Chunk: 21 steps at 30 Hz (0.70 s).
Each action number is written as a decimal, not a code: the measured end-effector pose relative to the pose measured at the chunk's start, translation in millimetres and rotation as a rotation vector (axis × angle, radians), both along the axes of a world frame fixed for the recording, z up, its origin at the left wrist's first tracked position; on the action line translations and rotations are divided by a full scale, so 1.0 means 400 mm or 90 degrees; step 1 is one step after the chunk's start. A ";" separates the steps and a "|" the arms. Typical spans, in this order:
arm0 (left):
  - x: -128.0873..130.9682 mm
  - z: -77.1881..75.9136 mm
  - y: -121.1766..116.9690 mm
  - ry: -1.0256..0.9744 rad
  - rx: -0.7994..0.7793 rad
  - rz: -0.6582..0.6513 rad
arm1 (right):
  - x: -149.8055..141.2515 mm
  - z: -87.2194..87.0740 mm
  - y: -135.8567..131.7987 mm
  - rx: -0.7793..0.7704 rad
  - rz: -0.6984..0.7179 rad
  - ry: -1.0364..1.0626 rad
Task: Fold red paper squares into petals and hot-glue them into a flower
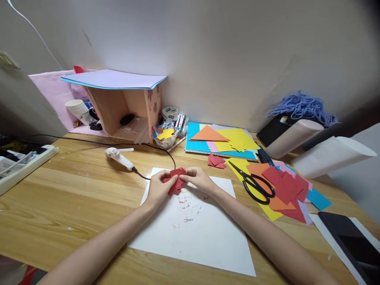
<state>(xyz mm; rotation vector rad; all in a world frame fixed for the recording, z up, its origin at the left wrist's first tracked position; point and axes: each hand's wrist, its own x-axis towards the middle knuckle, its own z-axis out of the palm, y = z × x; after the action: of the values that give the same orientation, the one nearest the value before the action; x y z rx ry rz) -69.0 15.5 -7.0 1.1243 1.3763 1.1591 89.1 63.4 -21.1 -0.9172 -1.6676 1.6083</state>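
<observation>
Both hands meet over the far edge of a white sheet [196, 229] lying on the wooden table [74, 198]. My left hand [158, 186] and my right hand [198, 178] each pinch a folded red paper piece [177, 180] between thumb and fingers, holding it just above the sheet. The sheet carries smears of coloured marks in its middle. More small folded red pieces [216, 161] lie a little beyond my right hand.
Black scissors [252, 184] rest on loose yellow, orange and red paper [285, 190] to the right. A white glue gun [118, 156] with a black cord lies behind the sheet. A stack of coloured paper [219, 140], a wooden box [124, 113], a power strip [20, 166] and a dark tablet [350, 239] stand around.
</observation>
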 end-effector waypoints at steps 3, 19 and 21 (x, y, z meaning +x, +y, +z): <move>-0.004 -0.006 0.003 0.017 0.018 0.014 | 0.000 0.003 0.002 0.010 -0.011 -0.012; -0.001 0.004 -0.006 0.079 0.049 -0.006 | -0.014 -0.006 -0.021 0.035 -0.147 0.008; -0.003 0.004 -0.004 0.094 0.049 -0.007 | -0.012 -0.005 -0.020 0.037 -0.144 0.017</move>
<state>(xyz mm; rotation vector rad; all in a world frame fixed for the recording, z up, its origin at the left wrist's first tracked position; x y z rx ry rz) -70.1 14.1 -5.4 1.2916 1.4462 1.1484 84.3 55.3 -22.9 -1.0117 -1.5247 1.4068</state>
